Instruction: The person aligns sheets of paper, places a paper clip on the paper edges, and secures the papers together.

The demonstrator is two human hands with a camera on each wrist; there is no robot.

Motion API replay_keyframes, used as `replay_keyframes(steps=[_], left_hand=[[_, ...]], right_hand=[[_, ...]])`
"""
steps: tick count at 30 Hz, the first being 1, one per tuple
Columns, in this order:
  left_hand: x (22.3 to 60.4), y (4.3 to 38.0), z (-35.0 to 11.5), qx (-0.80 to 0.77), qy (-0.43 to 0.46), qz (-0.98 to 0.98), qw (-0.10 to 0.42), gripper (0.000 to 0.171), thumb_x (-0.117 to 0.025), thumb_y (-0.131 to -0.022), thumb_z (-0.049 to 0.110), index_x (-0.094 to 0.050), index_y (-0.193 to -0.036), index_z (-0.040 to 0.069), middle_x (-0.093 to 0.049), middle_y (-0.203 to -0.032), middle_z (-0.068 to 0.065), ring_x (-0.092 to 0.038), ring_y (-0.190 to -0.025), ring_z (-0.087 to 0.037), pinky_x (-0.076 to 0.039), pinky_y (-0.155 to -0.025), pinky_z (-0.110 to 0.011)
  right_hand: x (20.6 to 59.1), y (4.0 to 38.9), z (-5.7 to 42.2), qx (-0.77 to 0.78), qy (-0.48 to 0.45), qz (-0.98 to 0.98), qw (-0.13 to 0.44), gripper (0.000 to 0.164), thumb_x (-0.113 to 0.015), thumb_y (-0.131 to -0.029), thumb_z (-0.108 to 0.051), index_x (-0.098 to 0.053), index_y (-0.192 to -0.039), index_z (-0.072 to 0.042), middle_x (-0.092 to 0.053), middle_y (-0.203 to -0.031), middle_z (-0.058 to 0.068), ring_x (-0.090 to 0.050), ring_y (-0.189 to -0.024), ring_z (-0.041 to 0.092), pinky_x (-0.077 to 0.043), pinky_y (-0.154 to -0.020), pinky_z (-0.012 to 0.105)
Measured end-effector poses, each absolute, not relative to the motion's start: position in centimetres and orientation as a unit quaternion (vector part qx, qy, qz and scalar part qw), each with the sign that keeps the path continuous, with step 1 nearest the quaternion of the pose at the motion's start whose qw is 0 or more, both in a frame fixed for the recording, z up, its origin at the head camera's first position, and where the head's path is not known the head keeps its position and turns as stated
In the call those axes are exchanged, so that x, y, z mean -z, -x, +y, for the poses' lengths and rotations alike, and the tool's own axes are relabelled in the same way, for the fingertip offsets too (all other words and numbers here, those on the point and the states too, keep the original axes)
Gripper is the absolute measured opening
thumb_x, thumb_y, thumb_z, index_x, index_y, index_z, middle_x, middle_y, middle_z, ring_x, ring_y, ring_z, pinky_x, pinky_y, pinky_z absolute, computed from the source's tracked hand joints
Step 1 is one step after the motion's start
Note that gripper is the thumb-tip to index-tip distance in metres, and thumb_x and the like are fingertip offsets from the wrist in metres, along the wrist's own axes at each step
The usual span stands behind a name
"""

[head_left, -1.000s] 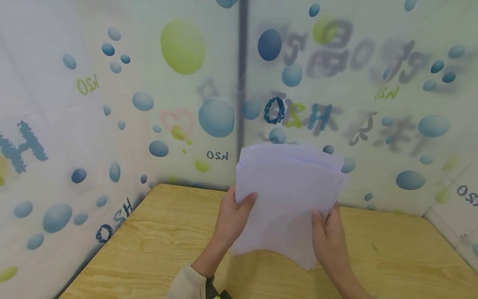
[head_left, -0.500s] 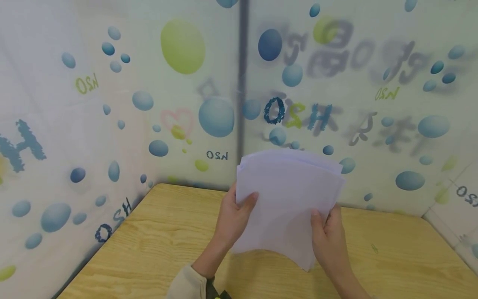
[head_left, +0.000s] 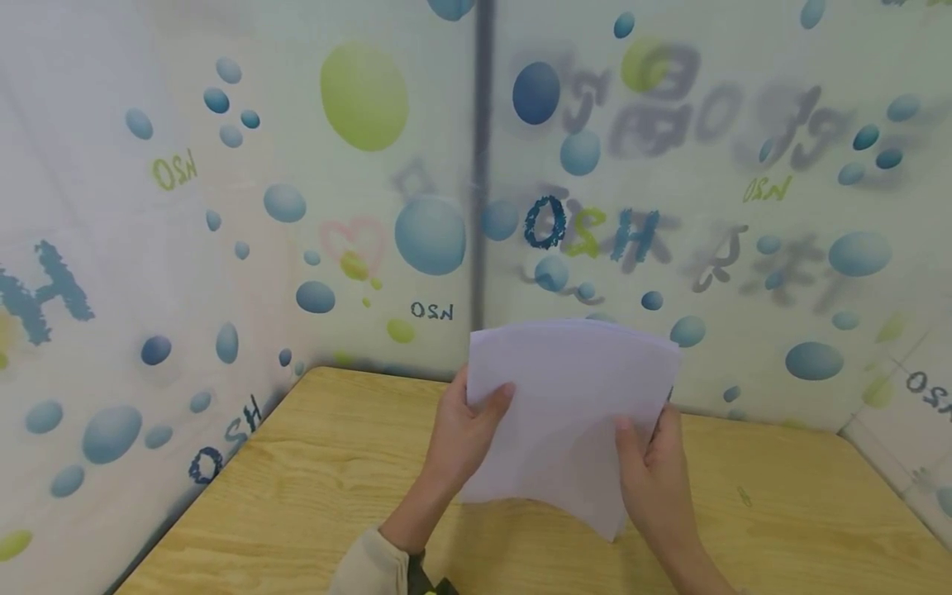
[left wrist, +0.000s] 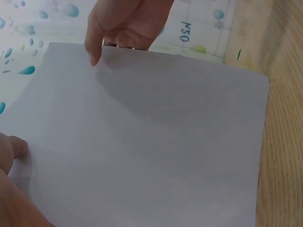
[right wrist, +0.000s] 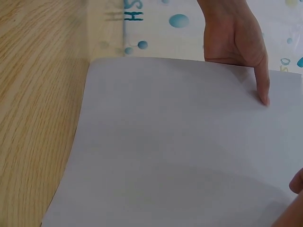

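Observation:
A stack of white paper sheets [head_left: 565,413] is held up off the tabletop, tilted and slightly bowed. My left hand [head_left: 463,430] grips its left edge, thumb on the front face and the other fingers behind. On the opposite edge my right hand [head_left: 658,467] pinches the stack the same way. The top edges lie nearly even, with thin layers showing along the upper rim. From the left wrist, the paper [left wrist: 156,132] appears blank, with the right hand [left wrist: 130,21] on its far edge. The right wrist view shows the left hand [right wrist: 236,42] across the sheet.
Below the paper is a wood-grain table [head_left: 320,487]. A small green paper clip-like object [head_left: 744,497] lies on it to the right. Pale walls [head_left: 372,190] printed with blue and green dots and lettering stand close behind and to both sides.
The sheets' upper edges, fanned out and uneven earlier, have dropped lower and now line up more closely. Both hands keep nearly the same place and hold.

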State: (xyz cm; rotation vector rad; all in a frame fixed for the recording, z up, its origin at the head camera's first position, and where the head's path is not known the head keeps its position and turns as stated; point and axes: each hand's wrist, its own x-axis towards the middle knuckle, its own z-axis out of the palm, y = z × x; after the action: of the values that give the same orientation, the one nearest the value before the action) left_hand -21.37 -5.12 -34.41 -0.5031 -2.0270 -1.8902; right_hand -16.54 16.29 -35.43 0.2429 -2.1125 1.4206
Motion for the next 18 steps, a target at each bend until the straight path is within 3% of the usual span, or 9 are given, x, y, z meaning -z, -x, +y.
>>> replay_keyframes(steps=[9,14,18], left_hand=[[34.3,21.2,-4.8,0.669,0.182,-0.704,0.153,0.037,-0.066,-0.094,0.019,-0.054,-0.128,0.013,-0.062,-0.117,-0.005,-0.061,-0.102,-0.02,-0.049,-0.084,-0.045],[32.7,19.7,-4.7,0.666,0.179,-0.708,0.15,0.034,-0.064,-0.094,0.01,-0.054,-0.126,0.006,-0.062,-0.116,-0.009,-0.06,-0.102,-0.023,-0.048,-0.085,-0.045],[33.4,20.3,-4.7,0.665,0.184,-0.705,0.163,0.035,-0.066,-0.094,0.018,-0.054,-0.127,0.012,-0.062,-0.116,-0.006,-0.059,-0.103,-0.021,-0.047,-0.087,-0.045]], right_hand=[[35.4,16.2,15.8,-0.549,-0.094,-0.781,0.283,0.039,-0.044,-0.103,-0.01,-0.029,-0.138,-0.003,-0.05,-0.123,0.008,-0.054,-0.106,0.019,-0.05,-0.082,0.044],[35.4,16.0,15.7,-0.548,-0.089,-0.781,0.286,0.038,-0.044,-0.103,-0.009,-0.03,-0.138,-0.003,-0.051,-0.124,0.007,-0.053,-0.108,0.017,-0.049,-0.083,0.03],[35.2,15.7,15.6,-0.545,-0.085,-0.782,0.289,0.039,-0.045,-0.103,-0.009,-0.03,-0.138,-0.002,-0.049,-0.124,0.007,-0.05,-0.11,0.015,-0.044,-0.084,0.019]])
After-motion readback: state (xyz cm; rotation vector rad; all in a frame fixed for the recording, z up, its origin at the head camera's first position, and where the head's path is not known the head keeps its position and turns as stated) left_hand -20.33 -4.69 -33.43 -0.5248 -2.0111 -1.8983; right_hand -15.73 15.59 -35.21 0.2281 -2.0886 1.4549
